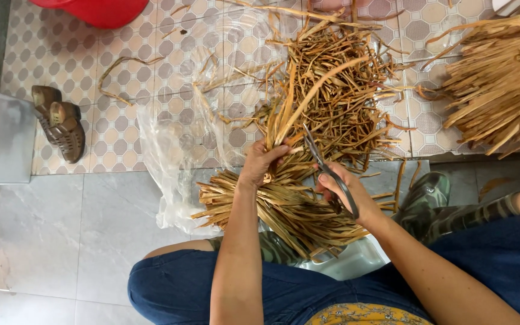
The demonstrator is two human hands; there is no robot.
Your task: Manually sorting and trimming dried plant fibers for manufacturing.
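- Currently, left hand (pixel 259 161) has its fingers clamped around a bunch of dried leaf strips (pixel 290 105), gripped near the bunch's middle; the strips fan upward from the fist.
- Right hand (pixel 344 189) holds a pair of scissors (pixel 330 176), fingers closed through and around the dark handles. Blades point up and to the left, tips just beside the held bunch near the left fist; blades look nearly together.
- Below both hands: a trimmed bundle of flat strips (pixel 284 207) lies across the person's lap, over the blue trousers (pixel 182 283).
- Above the hands: a loose pile of tangled strips (pixel 344 90) on the tiled floor (pixel 91 78), partly on a clear plastic sheet (pixel 170 156).
- Upper right: a second heap of paler strips (pixel 501 84), well apart from the hands.
- Left side: a pair of brown sandals (pixel 61 123) on the tiles, beside a grey box-like surface (pixel 1 144).
- Top edge: part of a red plastic item (pixel 103 11).
- Right foot in a green patterned shoe (pixel 428 192), near the right hand.
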